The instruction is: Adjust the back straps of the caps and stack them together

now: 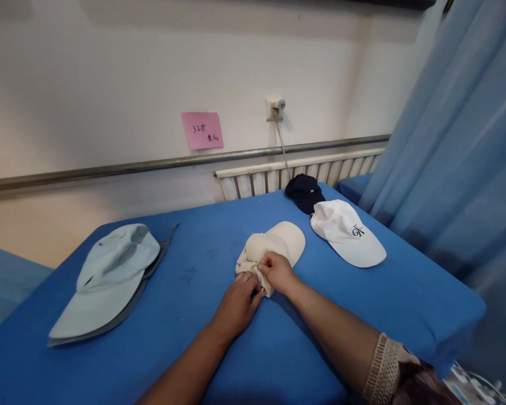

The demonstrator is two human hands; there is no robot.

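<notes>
Cap (263, 246), beige, held w/ both hands on blue cover (202, 256), brim angled away to R.
Grip clamped on fabric both sides: near edge under curled fingers of L hand (238, 304), folded bit pinched btwn thumb + index of R hand (276, 271), just beside. Off to R, white cap (346, 233) w/ dark letters, navy cap (306, 192) behind. Far L, pale-blue cap (109, 270) atop gray cap (130, 306). Pink note (201, 130) up on wall (122, 84).
</notes>
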